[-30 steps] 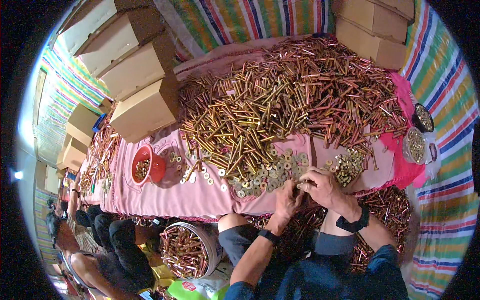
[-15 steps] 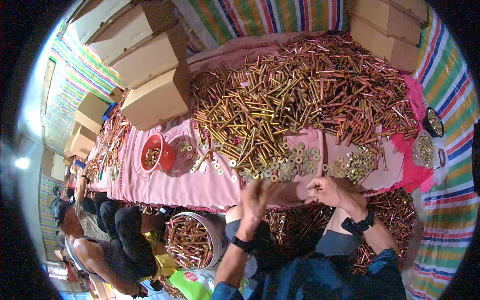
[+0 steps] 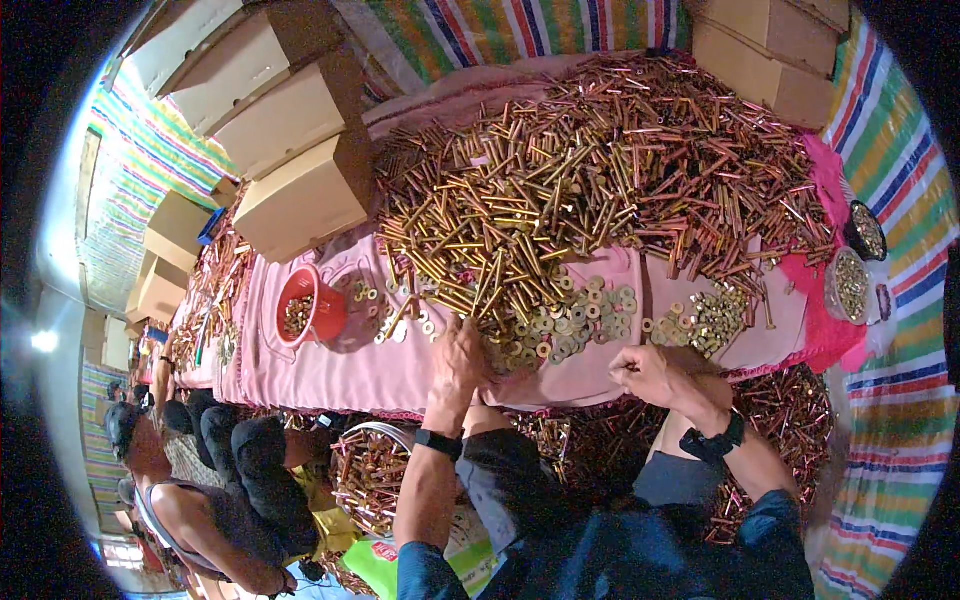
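My left hand (image 3: 457, 362) is at the near edge of a big heap of brassy bolts (image 3: 510, 220), back upward, fingers drawn together against the bolt ends and loose washers. What those fingertips grip, if anything, is hidden. Over the pink cloth, my right hand (image 3: 648, 376) is closed in a pinch; anything inside it is too small to make out. Flat round washers (image 3: 575, 325) lie spread between my hands. Just beyond my right hand sits a small pile of nuts (image 3: 718, 322) with more washers beside it.
A red plastic basket (image 3: 312, 308) holding small nuts stands at left on the pink cloth (image 3: 375, 380). Cardboard boxes (image 3: 305, 190) are stacked at far left. Tubs of small parts (image 3: 850, 285) sit at right. A bucket of bolts (image 3: 372, 470) is below the edge. Another person (image 3: 200, 510) sits at left.
My left hand has moved left and away from me, from the cloth edge to the bolt heap. My right hand stays nearly in place, still pinched. The view has shifted slightly.
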Tool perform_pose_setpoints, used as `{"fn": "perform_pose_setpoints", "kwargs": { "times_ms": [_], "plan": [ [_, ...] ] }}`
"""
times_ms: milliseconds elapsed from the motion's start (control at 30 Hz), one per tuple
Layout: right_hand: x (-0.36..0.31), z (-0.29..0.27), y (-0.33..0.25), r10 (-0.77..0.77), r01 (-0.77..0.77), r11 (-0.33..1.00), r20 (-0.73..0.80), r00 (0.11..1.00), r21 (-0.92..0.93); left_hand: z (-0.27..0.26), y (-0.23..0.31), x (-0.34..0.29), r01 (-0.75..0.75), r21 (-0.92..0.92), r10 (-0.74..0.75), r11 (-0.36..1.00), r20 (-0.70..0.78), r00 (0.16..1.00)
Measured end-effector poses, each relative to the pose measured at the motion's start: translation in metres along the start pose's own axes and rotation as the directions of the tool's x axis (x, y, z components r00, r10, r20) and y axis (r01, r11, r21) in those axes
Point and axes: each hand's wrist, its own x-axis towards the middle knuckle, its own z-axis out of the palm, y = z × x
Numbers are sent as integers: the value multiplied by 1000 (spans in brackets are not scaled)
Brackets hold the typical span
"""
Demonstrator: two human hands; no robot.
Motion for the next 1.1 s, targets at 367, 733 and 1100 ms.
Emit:
{"fn": "perform_pose_setpoints", "kwargs": {
  "times_ms": [367,733,1100],
  "plan": [
    [7,1,-9,-63,62,998,-92,994,-8,-10,27,-22,136,-76,-148,988,-188,971],
    [77,11,-7,-270,147,927,-344,899,-344,45,117,-29,218,-643,-330,734,-57,942],
    [78,-5,-9,99,-40,976,-270,958,215,105,141,-30,135,-715,-226,686,-33,973]
  ]
}}
